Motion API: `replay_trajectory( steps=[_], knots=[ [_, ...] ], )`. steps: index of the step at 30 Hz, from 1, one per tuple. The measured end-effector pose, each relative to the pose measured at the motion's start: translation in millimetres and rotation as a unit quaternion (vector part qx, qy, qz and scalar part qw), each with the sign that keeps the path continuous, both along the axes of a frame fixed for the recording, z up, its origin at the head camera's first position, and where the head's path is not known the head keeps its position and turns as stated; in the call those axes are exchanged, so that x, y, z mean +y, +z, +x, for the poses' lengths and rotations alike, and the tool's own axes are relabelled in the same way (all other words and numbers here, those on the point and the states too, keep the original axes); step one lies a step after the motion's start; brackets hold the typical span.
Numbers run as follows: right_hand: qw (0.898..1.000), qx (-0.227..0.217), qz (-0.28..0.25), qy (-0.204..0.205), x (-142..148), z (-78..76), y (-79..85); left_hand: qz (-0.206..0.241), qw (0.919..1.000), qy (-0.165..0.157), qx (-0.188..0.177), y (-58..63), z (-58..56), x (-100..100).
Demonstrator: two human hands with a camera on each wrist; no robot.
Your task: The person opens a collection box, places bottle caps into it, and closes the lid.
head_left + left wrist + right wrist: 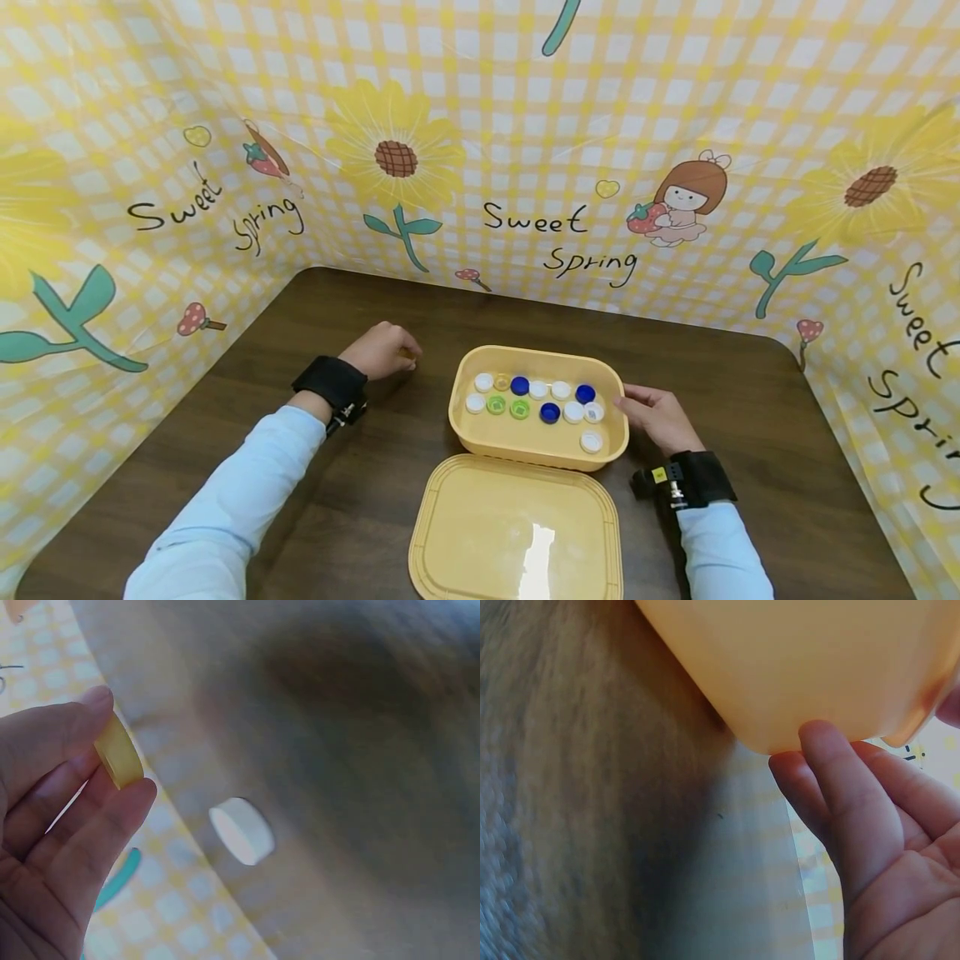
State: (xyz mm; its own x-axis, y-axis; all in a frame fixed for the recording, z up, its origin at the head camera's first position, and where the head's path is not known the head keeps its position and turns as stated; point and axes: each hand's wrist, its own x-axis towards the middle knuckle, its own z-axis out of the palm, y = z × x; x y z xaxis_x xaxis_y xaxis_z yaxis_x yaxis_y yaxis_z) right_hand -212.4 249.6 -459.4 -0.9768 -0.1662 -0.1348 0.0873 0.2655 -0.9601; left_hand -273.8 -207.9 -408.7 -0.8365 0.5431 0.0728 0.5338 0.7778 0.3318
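Note:
My left hand [385, 350] is over the dark table, left of the yellow box. In the left wrist view its thumb and a finger pinch a yellow bottle cap [120, 752] on edge. A white bottle cap [242, 830] lies on the table beyond it; the hand seems to hide that cap in the head view. My right hand [660, 417] grips the right end of the yellow box [517, 440], thumb at the rim and fingers against the outer wall [802, 675]. Inside the box lie several bottle caps: white [591, 442], blue [550, 412], green [520, 408] and one yellowish [502, 382].
A yellow lid [480, 525] lies flat on the table in front of the box, close to its near wall. Yellow checked cloth [525, 167] hangs behind the table [360, 492] and along both sides.

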Motion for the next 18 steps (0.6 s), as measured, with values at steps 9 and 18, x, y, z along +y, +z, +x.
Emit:
replay_trajectory(
  steps=[9,18],
  knots=[
    [1.0,0.004,-0.004,0.002,1.7,-1.5,-1.8,0.009,0.9986,-0.049,0.017,23.9,2.8,22.3],
    [1.0,0.003,-0.01,0.0,0.3,-1.3,-0.7,0.017,0.9937,-0.104,0.04,50.6,12.6,50.5]
  ],
)
